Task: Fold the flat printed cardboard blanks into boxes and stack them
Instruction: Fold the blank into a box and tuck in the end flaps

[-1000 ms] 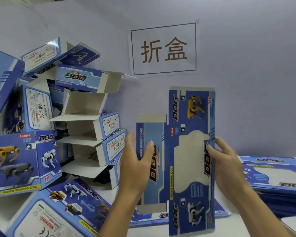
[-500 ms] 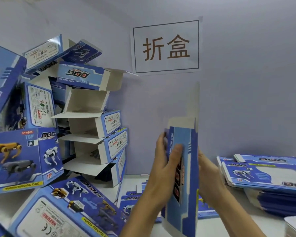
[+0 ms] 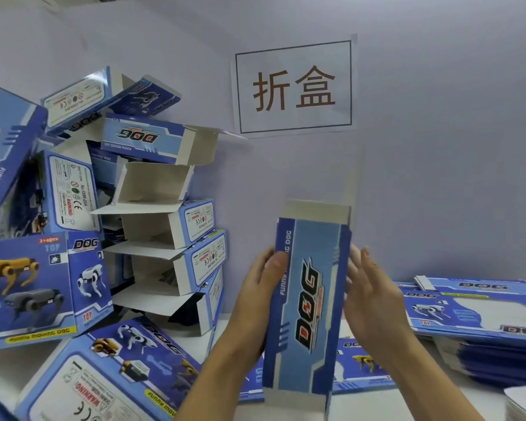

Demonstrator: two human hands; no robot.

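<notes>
Box [image 3: 308, 305] held upright in mid-air over the table's front edge, squared into a tube so the end flaps stay reachable. Left hand [image 3: 255, 294] grips its left edge, thumb in front. Right hand [image 3: 369, 296] braces the right side, fingers straight. Flat blanks [image 3: 480, 314] wait at the right edge.

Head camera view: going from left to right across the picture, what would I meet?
Pile of folded boxes → left hand → box being folded, held upright between both hands → right hand → stack of flat blanks. The wall sign hangs above the hands.
</notes>
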